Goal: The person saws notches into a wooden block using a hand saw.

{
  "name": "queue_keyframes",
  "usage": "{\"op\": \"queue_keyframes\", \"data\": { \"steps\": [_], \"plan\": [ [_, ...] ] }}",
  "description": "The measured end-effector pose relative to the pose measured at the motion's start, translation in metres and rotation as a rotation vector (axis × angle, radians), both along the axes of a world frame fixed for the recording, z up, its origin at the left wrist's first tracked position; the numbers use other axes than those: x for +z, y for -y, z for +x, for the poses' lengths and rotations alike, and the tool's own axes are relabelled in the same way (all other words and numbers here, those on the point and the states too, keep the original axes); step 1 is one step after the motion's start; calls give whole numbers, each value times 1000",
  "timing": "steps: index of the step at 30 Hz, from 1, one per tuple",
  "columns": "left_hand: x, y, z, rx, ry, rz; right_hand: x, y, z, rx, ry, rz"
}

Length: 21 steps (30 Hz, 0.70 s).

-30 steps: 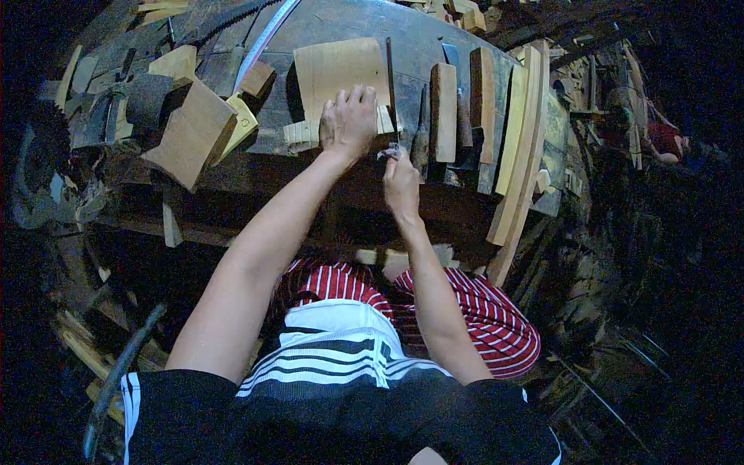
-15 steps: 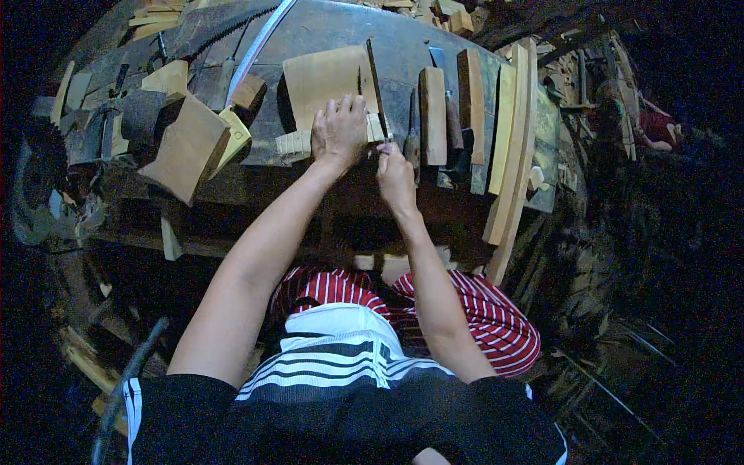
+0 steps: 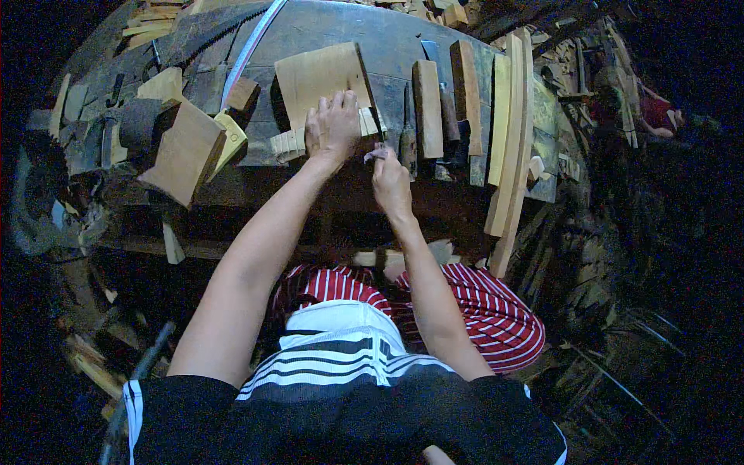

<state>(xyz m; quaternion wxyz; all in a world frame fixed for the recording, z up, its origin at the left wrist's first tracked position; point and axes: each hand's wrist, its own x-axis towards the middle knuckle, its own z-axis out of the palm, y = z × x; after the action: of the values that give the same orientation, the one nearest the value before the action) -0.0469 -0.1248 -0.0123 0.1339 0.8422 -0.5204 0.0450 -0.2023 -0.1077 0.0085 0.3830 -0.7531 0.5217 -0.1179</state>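
Observation:
A flat pale wooden board (image 3: 316, 77) lies on the dark workbench. Across its near edge runs a light wooden strip (image 3: 287, 142) with marks along it. My left hand (image 3: 333, 130) is over the strip, holding it down, fingers bent onto the board. My right hand (image 3: 390, 186) is closed round the near end of a narrow dark blade (image 3: 374, 105), which lies along the board's right edge; whether it is toothed I cannot tell. Something pale and crumpled (image 3: 376, 154) shows at its grip.
Right of the blade stand a chisel-like tool (image 3: 408, 128), wooden blocks (image 3: 428, 108) and long curved strips (image 3: 513, 147). A wooden piece (image 3: 186, 151), a yellow square-ended piece (image 3: 229, 139) and a large saw (image 3: 217, 37) are at left. Another person (image 3: 659, 116) is at far right.
My right hand has drawn back toward me with the blade, and more pale crumpled material shows at the grip. My left hand stays on the strip. The whole view has shifted slightly.

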Motion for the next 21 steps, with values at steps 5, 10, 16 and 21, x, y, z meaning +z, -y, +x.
{"op": "queue_keyframes", "data": {
  "steps": [5, 10, 16, 21],
  "plan": [
    [-6, 0, 0, -4, 41, -96, 10, -29, -23, -93, -102, 174],
    [-8, 0, 0, -28, 51, -88, -5, 2, 2, 17, 24, 11],
    [4, -12, -3, -161, 73, -97, -5, -27, -9, -45, 22, -6],
    [6, -10, -4, -176, 96, -142, 0, -36, -15, -106, 79, 42]
  ]
}}
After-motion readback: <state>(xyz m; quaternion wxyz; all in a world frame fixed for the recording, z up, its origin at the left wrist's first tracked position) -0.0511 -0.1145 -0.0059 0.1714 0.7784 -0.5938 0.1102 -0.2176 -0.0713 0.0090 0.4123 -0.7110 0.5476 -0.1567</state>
